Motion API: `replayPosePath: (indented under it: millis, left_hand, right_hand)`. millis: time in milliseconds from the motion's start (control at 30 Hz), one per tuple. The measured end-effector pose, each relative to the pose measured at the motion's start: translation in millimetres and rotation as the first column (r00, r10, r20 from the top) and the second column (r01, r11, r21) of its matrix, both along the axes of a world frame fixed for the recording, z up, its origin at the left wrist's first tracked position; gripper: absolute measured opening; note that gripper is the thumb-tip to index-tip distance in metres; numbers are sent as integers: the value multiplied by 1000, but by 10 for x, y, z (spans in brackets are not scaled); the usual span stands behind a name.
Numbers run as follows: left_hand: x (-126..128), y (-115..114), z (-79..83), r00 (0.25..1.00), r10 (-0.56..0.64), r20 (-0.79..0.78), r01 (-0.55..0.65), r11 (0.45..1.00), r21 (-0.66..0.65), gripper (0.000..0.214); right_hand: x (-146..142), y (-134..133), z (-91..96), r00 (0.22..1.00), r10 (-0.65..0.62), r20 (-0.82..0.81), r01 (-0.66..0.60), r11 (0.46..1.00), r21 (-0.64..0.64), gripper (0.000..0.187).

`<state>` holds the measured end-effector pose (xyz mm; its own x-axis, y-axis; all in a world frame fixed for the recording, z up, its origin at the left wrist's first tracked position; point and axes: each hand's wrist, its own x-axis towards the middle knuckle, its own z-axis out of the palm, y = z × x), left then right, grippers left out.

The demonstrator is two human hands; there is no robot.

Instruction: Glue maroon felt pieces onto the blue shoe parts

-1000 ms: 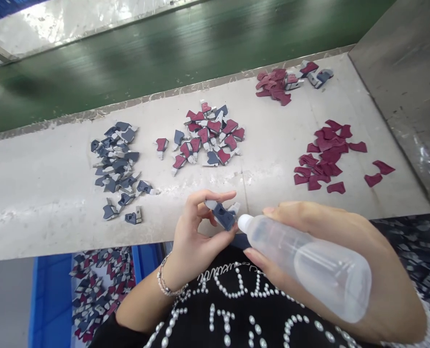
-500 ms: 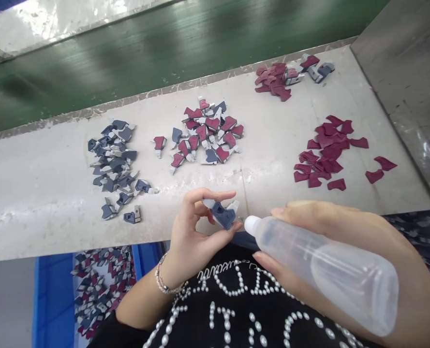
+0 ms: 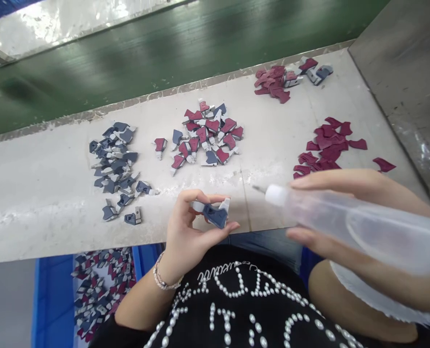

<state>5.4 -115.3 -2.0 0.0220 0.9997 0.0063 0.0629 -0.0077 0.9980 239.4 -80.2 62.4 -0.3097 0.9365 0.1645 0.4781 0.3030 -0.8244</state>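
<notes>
My left hand (image 3: 189, 227) pinches a small blue-and-grey part (image 3: 214, 213) between thumb and fingers, just over the near edge of the white bench (image 3: 37, 217). My right hand (image 3: 348, 217) is wrapped round a clear squeeze bottle (image 3: 345, 220). Its white cap and thin nozzle tip (image 3: 260, 190) point left, a short way right of and above the held part, not touching it.
On the bench lie a heap of blue-grey parts (image 3: 115, 162), a mixed red and blue heap (image 3: 209, 135), loose dark-red pieces (image 3: 327, 147) and a far heap of red pieces (image 3: 280, 79). A green conveyor belt (image 3: 164, 48) runs behind. A blue bin of parts (image 3: 95, 285) sits below left.
The right hand has lifted the bottle up and to the right, drawing its nozzle away from the part. The left hand with the part has shifted slightly left.
</notes>
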Motion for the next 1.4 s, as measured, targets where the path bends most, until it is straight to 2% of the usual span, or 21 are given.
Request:
replayPosePath:
  millis: [67,133,200,233,333,433,500,567,667,767,833,933,1067,1400]
  left_hand:
    - [-39,17,-35,1000,10,-28,-10,1000,-5,53]
    - [-72,40,-70,998,34,-53,-34,999,-15,50]
    - [-92,66,-102,997,56,-51,-58,997,-59,44]
    - [-98,79,-118,997,67,-42,-71,993,-89,41]
    - [-111,108,-163,995,93,-31,-97,982,-161,32]
    - [-124,115,-198,992,112,-58,-121,975,-184,29]
    - [-133,111,-203,990,123,-76,-136,970,-201,30]
    - [-138,104,-190,988,128,-90,-145,965,-218,29]
    - [-135,95,-154,986,124,-114,-149,957,-247,27]
    - [-116,88,-131,985,133,-107,-158,952,-262,27]
    - [-98,83,-131,987,136,-90,-155,951,-267,28]
    - [-75,80,-145,992,111,-63,-124,956,-266,27]
    - [-72,80,-173,998,49,-49,-60,972,-228,25]
    - [-84,69,-216,1000,17,-14,-19,985,-172,23]
  right_hand:
    - [77,100,-133,995,33,-95,-40,997,-72,46]
    - [100,196,-306,969,107,-222,-151,969,-194,54]
    - [52,283,-492,931,97,-352,-211,929,-303,43]
    - [6,323,-581,921,58,-386,-196,924,-329,40]
    - [-156,431,-805,936,38,-351,-150,942,-299,47]
    - [-249,496,-927,959,73,-275,-146,956,-254,35]
    - [-235,497,-939,975,85,-203,-133,962,-237,32]
    - [-148,477,-906,991,79,-106,-100,971,-217,40]
    - [118,458,-831,996,-27,88,39,989,-140,48]
    - [437,486,-818,927,-233,292,245,970,-2,32]
    - [591,517,-863,866,-305,396,303,950,67,25]
    - [685,567,-973,806,-325,495,308,944,119,25]
    - [666,639,-1055,750,-343,566,302,938,168,25]
    - [640,803,-962,685,-220,694,133,975,178,10]
